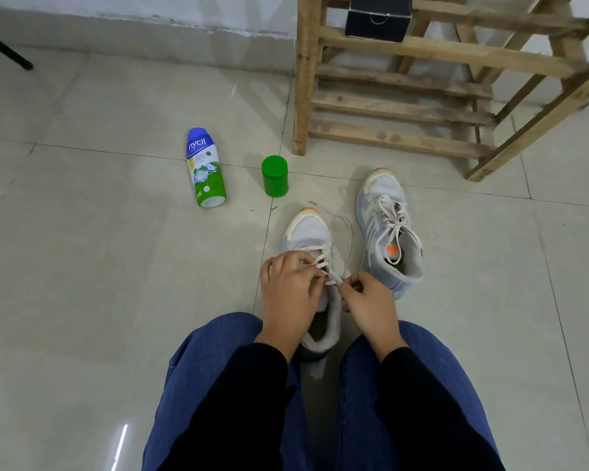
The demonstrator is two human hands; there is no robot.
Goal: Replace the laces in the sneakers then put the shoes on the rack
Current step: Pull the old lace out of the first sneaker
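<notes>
Two grey-white sneakers with orange toe tips stand on the tiled floor. The near sneaker point(308, 232) sits between my knees, partly laced with a cream lace point(349, 229) that trails loose past its toe. My left hand point(288, 290) rests on its tongue and pinches the lace at an upper eyelet. My right hand point(368, 307) pinches the other part of the same lace just to the right. The second sneaker point(386, 229) stands to the right, fully laced. The wooden rack point(422, 96) stands behind them.
A blue-and-green powder bottle point(205, 168) lies on the floor to the left, with a green cap point(274, 176) standing beside it. A black box point(376, 18) sits on an upper rack shelf. A black tripod leg point(6, 51) crosses the far left. My blue-trousered knees fill the foreground.
</notes>
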